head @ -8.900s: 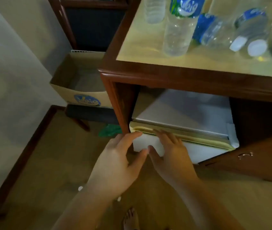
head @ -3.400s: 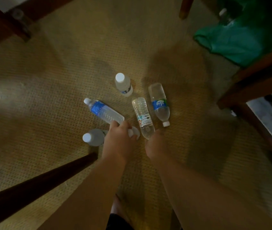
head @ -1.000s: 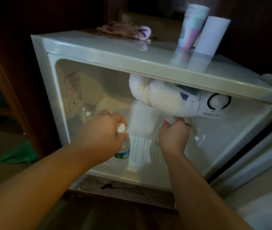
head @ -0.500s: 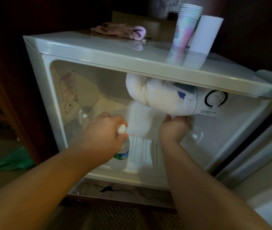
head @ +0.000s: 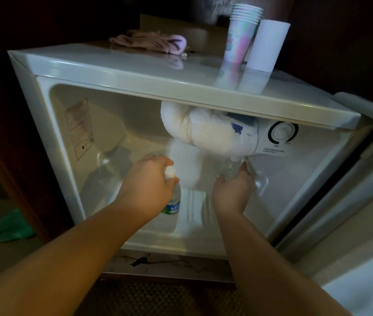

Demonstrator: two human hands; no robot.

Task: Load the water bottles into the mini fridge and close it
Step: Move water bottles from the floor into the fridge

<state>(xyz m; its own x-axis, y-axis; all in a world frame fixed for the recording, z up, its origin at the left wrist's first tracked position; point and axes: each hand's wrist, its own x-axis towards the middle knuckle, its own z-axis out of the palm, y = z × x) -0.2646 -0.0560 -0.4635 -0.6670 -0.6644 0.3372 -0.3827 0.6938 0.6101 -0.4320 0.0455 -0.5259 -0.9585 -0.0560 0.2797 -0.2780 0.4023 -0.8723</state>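
A water bottle point(head: 172, 197) with a white cap and a green-and-blue label stands upright on the floor of the open mini fridge point(head: 135, 71), near the middle of its front edge. The left hand point(head: 145, 188) has its grip curled round the bottle's neck and shoulder, just under the cap. To the right, a second clear bottle point(head: 231, 168) sits deeper inside, tilted, its top up against a lump of frost point(head: 206, 135) that hangs from the fridge ceiling. The right hand point(head: 233, 190) has its grip wrapped round the lower part of this bottle, fingers closed on it. A temperature dial point(head: 284, 133) sits beside the frost. On the fridge top, toward the back edge, stand a stack of paper cups point(head: 241, 35) and a white roll point(head: 267, 45), touching; a pink cloth point(head: 151, 43) lies to their left. The fridge door point(head: 352, 206) is swung open at the right.
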